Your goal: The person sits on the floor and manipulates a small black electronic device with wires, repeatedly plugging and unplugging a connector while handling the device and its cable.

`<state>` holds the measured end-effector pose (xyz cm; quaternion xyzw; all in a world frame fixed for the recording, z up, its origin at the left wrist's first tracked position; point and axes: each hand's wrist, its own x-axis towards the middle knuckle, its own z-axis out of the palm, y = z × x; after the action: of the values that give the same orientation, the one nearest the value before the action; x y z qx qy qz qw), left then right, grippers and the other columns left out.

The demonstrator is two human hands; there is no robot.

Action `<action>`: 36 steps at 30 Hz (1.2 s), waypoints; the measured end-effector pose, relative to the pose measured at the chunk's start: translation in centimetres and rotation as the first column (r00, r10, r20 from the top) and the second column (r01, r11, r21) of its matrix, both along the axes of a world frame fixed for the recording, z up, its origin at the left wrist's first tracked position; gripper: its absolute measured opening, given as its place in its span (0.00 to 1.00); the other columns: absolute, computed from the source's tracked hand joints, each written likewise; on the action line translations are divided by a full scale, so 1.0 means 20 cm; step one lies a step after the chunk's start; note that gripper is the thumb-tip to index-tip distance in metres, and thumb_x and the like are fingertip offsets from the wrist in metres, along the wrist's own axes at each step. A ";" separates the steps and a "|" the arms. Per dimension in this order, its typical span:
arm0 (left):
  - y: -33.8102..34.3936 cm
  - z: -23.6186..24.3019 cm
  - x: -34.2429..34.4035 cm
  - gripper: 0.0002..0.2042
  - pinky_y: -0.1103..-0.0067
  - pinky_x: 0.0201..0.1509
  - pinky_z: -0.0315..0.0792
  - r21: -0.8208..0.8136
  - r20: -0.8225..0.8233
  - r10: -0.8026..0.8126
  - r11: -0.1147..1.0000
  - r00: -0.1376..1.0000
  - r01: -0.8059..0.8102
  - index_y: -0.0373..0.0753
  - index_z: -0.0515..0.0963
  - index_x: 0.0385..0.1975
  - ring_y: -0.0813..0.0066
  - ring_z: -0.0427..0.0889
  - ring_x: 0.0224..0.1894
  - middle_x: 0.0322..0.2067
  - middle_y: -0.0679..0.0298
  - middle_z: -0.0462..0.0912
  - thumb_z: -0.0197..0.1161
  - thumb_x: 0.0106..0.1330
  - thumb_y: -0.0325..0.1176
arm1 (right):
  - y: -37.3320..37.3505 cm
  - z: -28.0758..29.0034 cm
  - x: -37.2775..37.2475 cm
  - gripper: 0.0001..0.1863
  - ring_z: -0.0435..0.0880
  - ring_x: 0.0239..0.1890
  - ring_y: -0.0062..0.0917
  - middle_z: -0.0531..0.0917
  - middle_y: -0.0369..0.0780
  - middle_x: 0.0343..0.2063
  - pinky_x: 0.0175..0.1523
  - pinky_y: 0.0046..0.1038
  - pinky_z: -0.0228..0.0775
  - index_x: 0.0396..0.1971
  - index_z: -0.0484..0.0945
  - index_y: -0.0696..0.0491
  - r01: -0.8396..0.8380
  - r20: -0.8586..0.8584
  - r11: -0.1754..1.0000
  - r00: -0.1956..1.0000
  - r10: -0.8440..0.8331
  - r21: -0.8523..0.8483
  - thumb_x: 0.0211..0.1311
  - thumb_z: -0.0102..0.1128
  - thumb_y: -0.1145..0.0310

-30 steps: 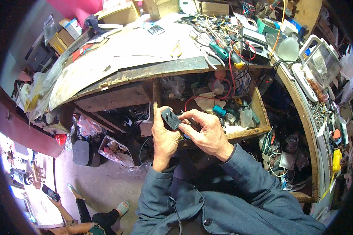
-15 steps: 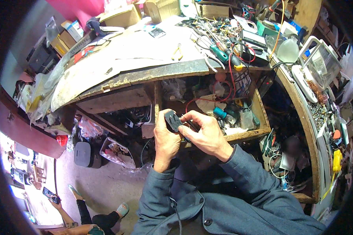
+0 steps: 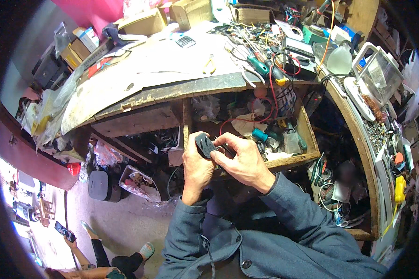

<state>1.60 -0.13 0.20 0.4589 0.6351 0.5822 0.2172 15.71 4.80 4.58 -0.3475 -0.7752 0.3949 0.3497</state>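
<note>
Over the open drawer, my left hand (image 3: 198, 171) holds a small black plastic block (image 3: 204, 145) with slots in its face, fingers wrapped round it. My right hand (image 3: 241, 160) comes in from the right with thumb and index finger closed against the block's edge. Something thin and dark shows between the right fingers, too covered to name. Below both hands, the wooden drawer (image 3: 293, 159) holds a teal cylindrical piece (image 3: 260, 135), a red wire (image 3: 237, 119), plastic bags and other small parts.
On the worktop (image 3: 158, 86) lie yellow-handled pliers (image 3: 209, 64), a green-handled screwdriver (image 3: 257, 66) and a heap of wires and tools. A dark bin (image 3: 99, 185) and a box of scraps (image 3: 139, 182) stand on the floor. At lower left, another person holds a phone (image 3: 64, 231).
Both hands stay almost in place on the black block; the right fingers have shifted slightly and cover more of the dark thin thing.
</note>
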 end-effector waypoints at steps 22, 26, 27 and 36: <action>0.00 0.04 -0.05 0.37 0.69 0.64 0.71 -0.045 -0.085 -0.331 0.944 0.940 0.328 0.35 0.66 0.66 0.60 0.77 0.57 0.53 0.51 0.75 0.68 0.51 0.25 | 0.12 -0.08 0.11 0.15 0.83 0.21 0.24 0.84 0.43 0.20 0.29 0.28 0.73 0.40 0.84 0.55 0.040 0.047 0.999 0.998 -0.038 -0.037 0.65 0.67 0.58; 0.00 0.03 -0.06 0.28 0.73 0.60 0.73 -0.041 0.160 -0.366 0.925 0.917 0.377 0.34 0.68 0.66 0.67 0.78 0.54 0.53 0.54 0.78 0.65 0.65 0.32 | 0.14 -0.12 0.12 0.15 0.84 0.21 0.25 0.85 0.44 0.21 0.29 0.29 0.73 0.40 0.84 0.56 0.038 0.040 0.998 0.998 -0.041 0.054 0.66 0.67 0.59; 0.00 0.00 -0.07 0.24 0.74 0.58 0.74 -0.042 0.142 -0.341 0.936 0.929 0.350 0.34 0.70 0.65 0.71 0.78 0.52 0.51 0.56 0.80 0.61 0.70 0.34 | 0.13 -0.12 0.11 0.15 0.84 0.21 0.25 0.85 0.43 0.21 0.29 0.30 0.74 0.40 0.84 0.56 0.010 0.012 0.999 1.000 -0.011 0.037 0.66 0.68 0.58; 0.00 -0.01 -0.08 0.25 0.71 0.53 0.82 0.079 0.405 -0.326 0.943 0.854 0.323 0.35 0.69 0.66 0.69 0.81 0.47 0.49 0.58 0.78 0.46 0.69 0.32 | 0.23 -0.12 0.15 0.12 0.86 0.40 0.50 0.86 0.52 0.34 0.45 0.45 0.77 0.43 0.83 0.54 0.020 0.134 0.987 0.990 -0.042 0.158 0.64 0.56 0.67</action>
<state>0.09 -0.06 0.06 0.4270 0.4861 0.6233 0.4392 18.80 9.34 2.17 -0.3573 -0.8205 0.3027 0.3278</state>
